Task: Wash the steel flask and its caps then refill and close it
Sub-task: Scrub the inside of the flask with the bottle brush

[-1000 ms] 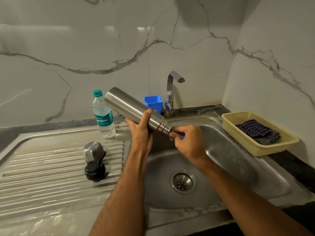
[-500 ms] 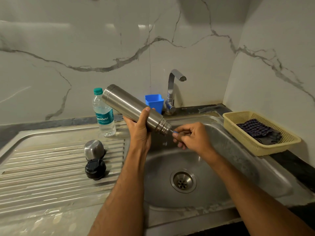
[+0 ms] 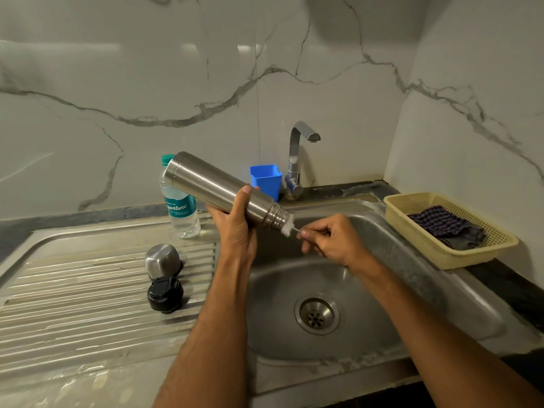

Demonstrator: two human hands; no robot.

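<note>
My left hand (image 3: 235, 222) grips the steel flask (image 3: 212, 187) around its middle, tilted with its threaded mouth pointing down-right over the sink basin (image 3: 368, 290). White bristles of a bottle brush (image 3: 288, 226) stick out of the mouth. My right hand (image 3: 332, 240) pinches the brush's thin handle just right of the mouth. The steel cap (image 3: 162, 260) and the black inner cap (image 3: 165, 294) sit side by side on the ribbed drainboard (image 3: 73, 295), left of my left arm.
A clear plastic water bottle (image 3: 181, 212) with a green cap stands behind the flask. A blue cup (image 3: 265, 179) and the tap (image 3: 297, 160) are at the back of the sink. A yellow basket (image 3: 441, 254) holding dark cloth sits at the right.
My right hand has drawn back to the right from the flask's mouth, pulling the brush outward so its white bristles now show. The flask has tilted slightly lower.
</note>
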